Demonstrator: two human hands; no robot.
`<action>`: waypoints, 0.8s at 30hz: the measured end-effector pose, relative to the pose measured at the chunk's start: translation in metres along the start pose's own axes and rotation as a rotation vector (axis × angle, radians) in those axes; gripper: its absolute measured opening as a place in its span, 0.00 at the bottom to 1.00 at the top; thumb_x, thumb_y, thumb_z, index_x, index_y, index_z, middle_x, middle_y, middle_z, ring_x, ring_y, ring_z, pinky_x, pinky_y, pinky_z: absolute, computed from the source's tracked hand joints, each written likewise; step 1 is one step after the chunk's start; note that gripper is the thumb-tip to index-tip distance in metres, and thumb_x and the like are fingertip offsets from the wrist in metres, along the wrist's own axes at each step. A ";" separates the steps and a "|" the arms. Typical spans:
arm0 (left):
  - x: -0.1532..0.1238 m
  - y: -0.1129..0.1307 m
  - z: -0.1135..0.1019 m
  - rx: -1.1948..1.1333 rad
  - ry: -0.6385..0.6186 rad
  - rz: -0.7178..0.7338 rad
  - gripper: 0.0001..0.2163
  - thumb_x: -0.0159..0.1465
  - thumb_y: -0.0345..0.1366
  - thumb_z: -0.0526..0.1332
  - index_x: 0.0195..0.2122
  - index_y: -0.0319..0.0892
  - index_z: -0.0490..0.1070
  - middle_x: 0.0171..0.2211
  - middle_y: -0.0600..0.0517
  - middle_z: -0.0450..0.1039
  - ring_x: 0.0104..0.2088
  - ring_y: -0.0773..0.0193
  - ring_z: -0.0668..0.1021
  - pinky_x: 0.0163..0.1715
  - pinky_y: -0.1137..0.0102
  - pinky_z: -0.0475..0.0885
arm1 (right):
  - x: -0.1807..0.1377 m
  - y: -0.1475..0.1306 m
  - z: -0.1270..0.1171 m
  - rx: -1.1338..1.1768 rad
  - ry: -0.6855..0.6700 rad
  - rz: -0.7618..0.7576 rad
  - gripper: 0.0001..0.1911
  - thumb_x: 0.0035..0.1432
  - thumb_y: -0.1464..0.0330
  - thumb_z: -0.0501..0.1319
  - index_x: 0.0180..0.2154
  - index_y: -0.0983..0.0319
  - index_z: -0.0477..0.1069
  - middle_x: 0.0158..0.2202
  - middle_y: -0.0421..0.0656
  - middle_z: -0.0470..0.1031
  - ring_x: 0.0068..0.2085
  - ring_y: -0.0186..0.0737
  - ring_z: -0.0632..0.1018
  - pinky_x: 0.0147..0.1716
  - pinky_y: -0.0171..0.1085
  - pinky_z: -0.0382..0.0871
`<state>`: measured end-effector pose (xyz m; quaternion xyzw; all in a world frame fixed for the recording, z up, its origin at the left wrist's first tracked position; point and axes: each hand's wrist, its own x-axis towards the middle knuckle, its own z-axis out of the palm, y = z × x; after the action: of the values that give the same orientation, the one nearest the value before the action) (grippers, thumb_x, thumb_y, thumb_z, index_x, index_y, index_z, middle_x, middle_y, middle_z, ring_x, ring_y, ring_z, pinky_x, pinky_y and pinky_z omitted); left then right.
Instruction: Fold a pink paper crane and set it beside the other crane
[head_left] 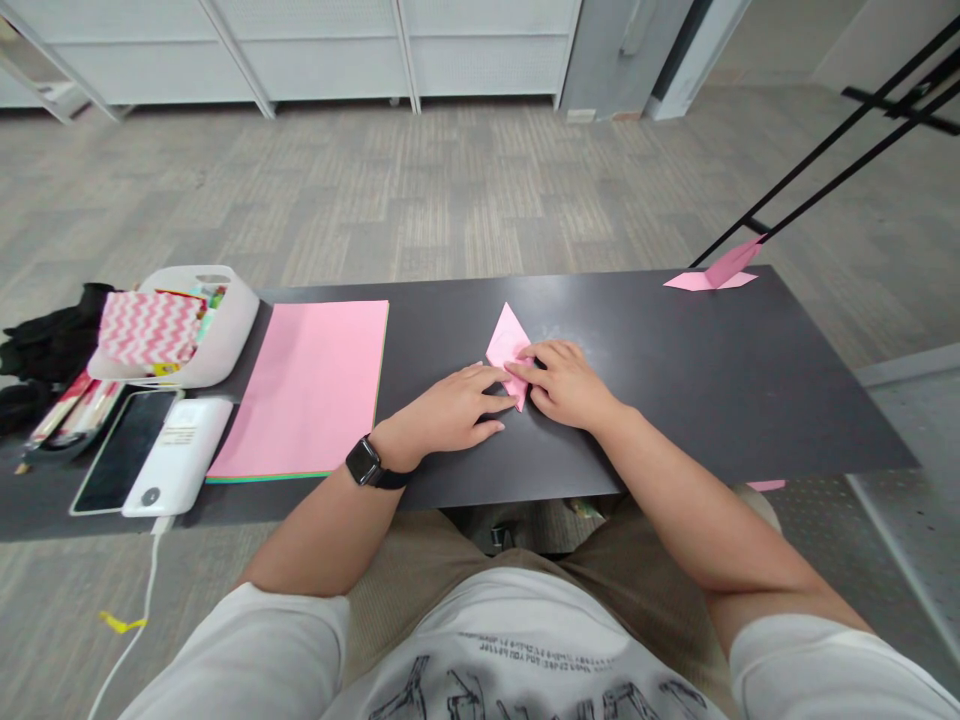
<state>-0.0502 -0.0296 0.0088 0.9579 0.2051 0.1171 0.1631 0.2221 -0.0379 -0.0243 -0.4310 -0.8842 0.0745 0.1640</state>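
A small piece of folded pink paper (508,330), pointed at top and bottom, lies on the dark table in front of me. My left hand (459,405), with a black watch on its wrist, holds the paper's lower left part against the table with its fingertips; its thumb rests apart, off the paper. From the other side, my right hand (568,385) grips the lower right part, its index finger pressing on the folds and its other fingers bent. The paper's middle is partly hidden under the fingers of both hands.
A stack of coloured sheets (315,385), pink on top, lies left. Beyond it are a white basket (236,320), a phone (124,450), a white power bank (178,455) with a cable, and a black cloth (52,335). A folded pink paper figure (712,275) sits at the far right edge.
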 end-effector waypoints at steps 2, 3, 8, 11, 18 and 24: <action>0.000 0.001 0.000 -0.001 -0.012 -0.004 0.17 0.72 0.38 0.67 0.61 0.45 0.80 0.66 0.39 0.71 0.67 0.45 0.74 0.71 0.48 0.69 | 0.000 0.000 0.000 -0.002 0.000 0.000 0.32 0.66 0.74 0.59 0.68 0.48 0.74 0.63 0.49 0.76 0.62 0.56 0.72 0.64 0.59 0.59; 0.000 0.001 0.000 0.001 -0.017 -0.006 0.17 0.71 0.38 0.67 0.61 0.45 0.80 0.66 0.39 0.71 0.67 0.45 0.73 0.71 0.48 0.68 | 0.000 0.000 0.000 -0.003 0.000 -0.001 0.32 0.66 0.74 0.59 0.68 0.48 0.75 0.63 0.50 0.76 0.62 0.57 0.72 0.64 0.59 0.59; -0.001 0.001 0.001 0.022 -0.036 -0.014 0.19 0.71 0.38 0.68 0.62 0.45 0.79 0.67 0.39 0.70 0.69 0.44 0.72 0.73 0.46 0.65 | 0.001 -0.003 0.000 -0.011 0.006 0.000 0.30 0.66 0.73 0.58 0.66 0.51 0.76 0.63 0.50 0.76 0.61 0.56 0.72 0.64 0.58 0.59; -0.001 0.000 0.002 0.033 -0.049 -0.025 0.19 0.71 0.39 0.68 0.63 0.45 0.79 0.68 0.39 0.69 0.69 0.44 0.72 0.73 0.44 0.65 | 0.001 -0.003 0.000 -0.022 0.011 0.001 0.28 0.67 0.73 0.58 0.65 0.52 0.77 0.62 0.50 0.76 0.61 0.55 0.72 0.63 0.57 0.59; -0.001 0.000 0.001 0.019 -0.045 -0.028 0.18 0.72 0.39 0.68 0.62 0.47 0.80 0.68 0.39 0.69 0.69 0.44 0.72 0.73 0.43 0.64 | 0.000 -0.003 0.002 -0.033 0.006 0.006 0.29 0.66 0.73 0.59 0.66 0.51 0.76 0.63 0.50 0.76 0.62 0.56 0.72 0.63 0.58 0.59; -0.001 0.000 0.001 0.002 -0.041 -0.031 0.18 0.71 0.39 0.68 0.62 0.49 0.80 0.68 0.39 0.69 0.69 0.43 0.72 0.73 0.42 0.64 | 0.002 -0.004 0.002 -0.031 0.002 0.023 0.30 0.67 0.73 0.59 0.67 0.54 0.75 0.63 0.51 0.76 0.62 0.57 0.72 0.64 0.58 0.59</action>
<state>-0.0509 -0.0307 0.0074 0.9569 0.2168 0.0947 0.1683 0.2176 -0.0391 -0.0246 -0.4436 -0.8801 0.0622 0.1574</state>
